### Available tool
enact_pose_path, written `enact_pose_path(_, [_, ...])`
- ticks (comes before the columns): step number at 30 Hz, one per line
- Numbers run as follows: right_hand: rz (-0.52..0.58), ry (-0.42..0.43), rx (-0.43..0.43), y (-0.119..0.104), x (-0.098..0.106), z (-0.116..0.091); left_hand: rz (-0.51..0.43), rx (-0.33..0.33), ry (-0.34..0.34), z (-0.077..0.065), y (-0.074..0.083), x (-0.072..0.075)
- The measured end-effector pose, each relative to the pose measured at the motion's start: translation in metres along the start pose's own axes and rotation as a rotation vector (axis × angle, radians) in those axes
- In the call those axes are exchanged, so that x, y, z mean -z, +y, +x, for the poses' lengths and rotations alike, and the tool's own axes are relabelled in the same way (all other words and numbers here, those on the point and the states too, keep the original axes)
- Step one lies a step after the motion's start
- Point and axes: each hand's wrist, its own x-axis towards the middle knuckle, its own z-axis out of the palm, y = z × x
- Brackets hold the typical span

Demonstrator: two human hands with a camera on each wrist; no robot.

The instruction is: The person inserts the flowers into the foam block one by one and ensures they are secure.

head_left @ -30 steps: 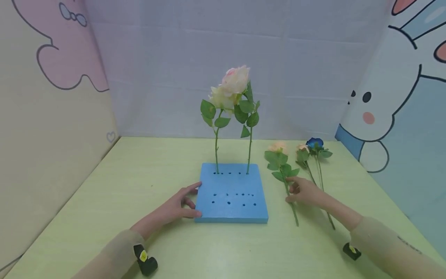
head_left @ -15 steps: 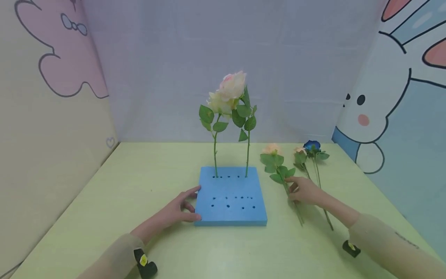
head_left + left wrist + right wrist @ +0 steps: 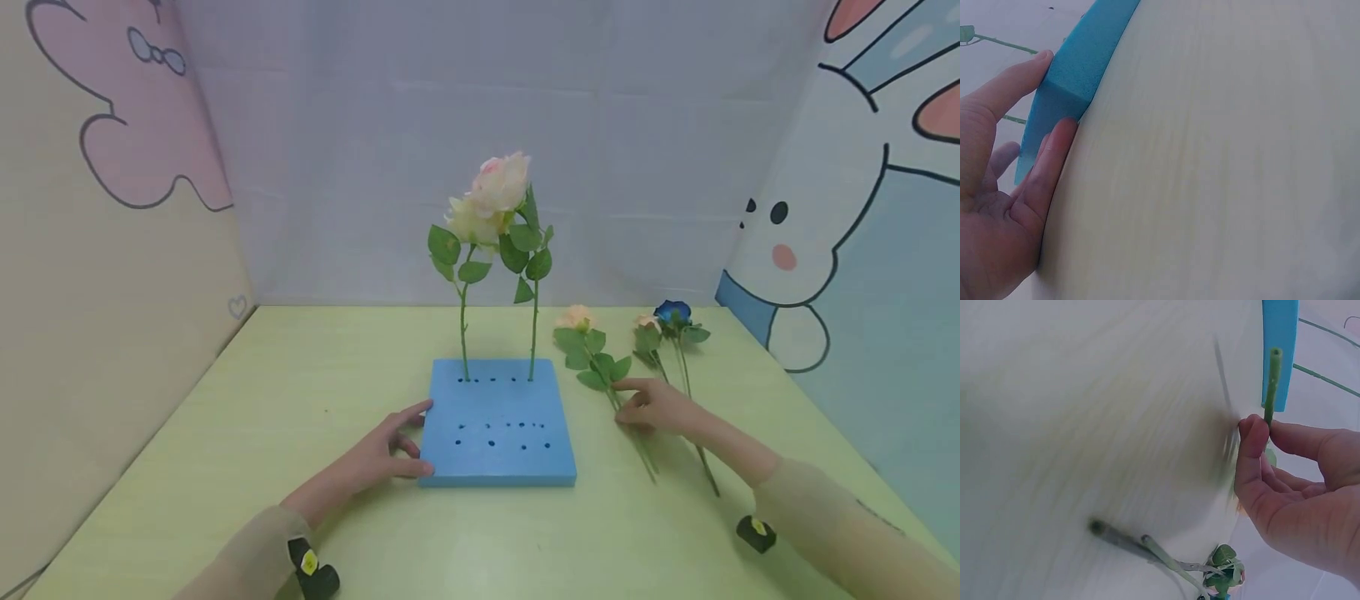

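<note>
A blue block [image 3: 495, 462] with rows of small holes lies on the table. My left hand [image 3: 382, 450] rests against its left side; in the left wrist view the thumb touches the upper edge and the fingers lie along the side. Two artificial flowers stand upright in the back holes, one pink-white [image 3: 501, 183] and one cream [image 3: 471, 221], their blooms overlapping. Right of the block, my right hand [image 3: 656, 408] pinches the stem of a peach flower [image 3: 576, 317]. In the right wrist view that green stem [image 3: 1274, 381] sticks out past thumb and forefinger.
Farther right on the table lie a blue flower [image 3: 672, 312] and a small peach flower [image 3: 647, 333], their stems partly behind my right hand. A pale cloth wall [image 3: 360, 183] closes off the back, with cartoon-printed panels [image 3: 885, 275] at both sides.
My right thumb and fingers have come together on the peach flower's stem. Its bloom has swung left and its stem end right. The left hand stays at the block.
</note>
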Motion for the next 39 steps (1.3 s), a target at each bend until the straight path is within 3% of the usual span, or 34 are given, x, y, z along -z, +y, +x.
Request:
enact_pose_path(9, [0.211,-0.111,0.005,-0.001,0.010,0.000,-0.001,0.014,-0.010,-0.001,0.002,0.002])
enact_pose_path(17, [0.261,0.028,-0.059,-0.010,0.007,0.002,0.002,0.018,-0.006,-0.002,0.002,0.002])
enact_pose_path(31, [0.263,0.214,0.083,-0.026,0.014,0.005,0.003,0.014,-0.008,-0.003,0.006,0.002])
enact_pose_path(39, [0.264,0.270,0.096,-0.029,0.023,0.002,0.002,0.022,-0.001,-0.003,0.006,0.002])
